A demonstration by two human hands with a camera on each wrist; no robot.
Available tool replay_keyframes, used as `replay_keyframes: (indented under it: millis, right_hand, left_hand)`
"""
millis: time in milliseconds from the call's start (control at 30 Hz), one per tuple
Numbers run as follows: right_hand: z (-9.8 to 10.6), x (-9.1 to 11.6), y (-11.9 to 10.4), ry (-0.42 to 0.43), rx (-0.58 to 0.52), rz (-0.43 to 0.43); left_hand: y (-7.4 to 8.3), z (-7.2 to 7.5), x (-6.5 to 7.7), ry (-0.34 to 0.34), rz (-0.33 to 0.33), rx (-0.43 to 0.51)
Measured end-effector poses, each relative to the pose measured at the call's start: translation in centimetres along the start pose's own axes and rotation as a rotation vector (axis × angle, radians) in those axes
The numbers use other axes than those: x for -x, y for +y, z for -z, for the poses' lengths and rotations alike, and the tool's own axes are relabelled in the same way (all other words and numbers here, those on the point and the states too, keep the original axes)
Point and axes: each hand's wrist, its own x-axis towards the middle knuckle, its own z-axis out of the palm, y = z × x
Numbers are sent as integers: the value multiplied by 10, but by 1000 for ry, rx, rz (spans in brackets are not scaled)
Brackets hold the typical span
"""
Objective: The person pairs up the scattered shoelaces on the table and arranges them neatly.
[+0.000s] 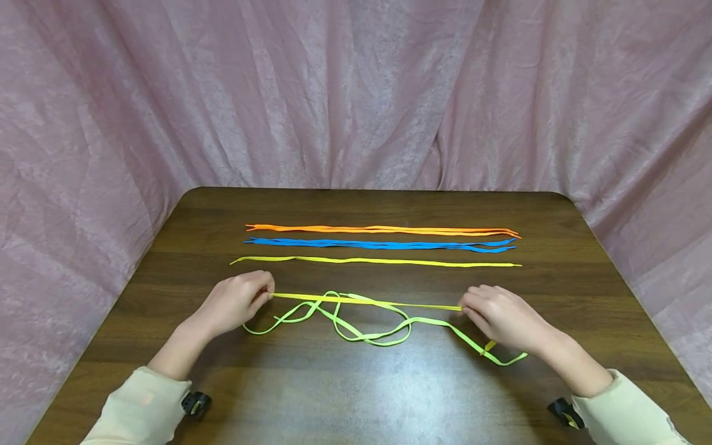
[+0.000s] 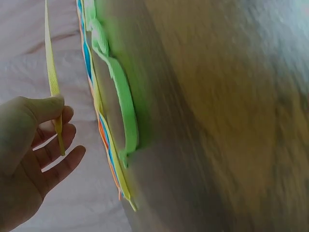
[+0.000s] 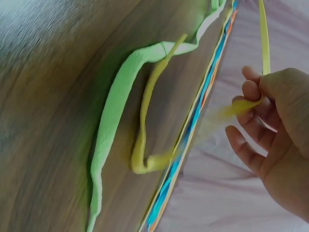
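Observation:
A yellow shoelace (image 1: pixel 406 305) stretches nearly straight between the two hands. My left hand (image 1: pixel 239 300) pinches it close to one end between thumb and forefinger; the tip (image 2: pixel 61 145) pokes out below the thumb. My right hand (image 1: pixel 503 315) pinches the lace further along, and its loose tail (image 3: pixel 141 140) dangles beneath, bent and crossing in front of a green shoelace (image 3: pixel 113 116). Under the taut lace, the light green lace (image 1: pixel 384 342) lies in loose loops on the table. Just beyond the hands, another yellow lace (image 1: pixel 367 261) lies straight from left to right.
Behind the straight yellow lace, blue laces (image 1: pixel 378 245) and orange laces (image 1: pixel 378 229) lie in parallel rows on the brown wooden table (image 1: pixel 222 402). A pink curtain (image 1: pixel 356 93) hangs around its back and sides. Dark devices (image 1: pixel 196 405) are strapped at both wrists.

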Motion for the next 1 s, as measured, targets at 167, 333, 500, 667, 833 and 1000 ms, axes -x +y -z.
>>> replay_keyframes:
  millis: [167,333,500,667,833,1000]
  right_hand:
    - [4,6,9,1,-12,-29]
    - [5,12,17,-4,-9,-54]
    - [8,17,25,-7,3,-72]
    - [11,24,34,-9,18,-104]
    - [12,31,44,-9,59,-113]
    - [14,36,50,9,68,-110]
  left_hand:
    - [-9,4,4,-3,38,-4]
    - [-17,5,8,-13,66,-4]
    - [-25,5,11,-3,83,-9]
    - [-33,7,13,12,116,-10]
    - [-38,7,16,14,148,-12]
    - [-42,8,17,22,170,-17]
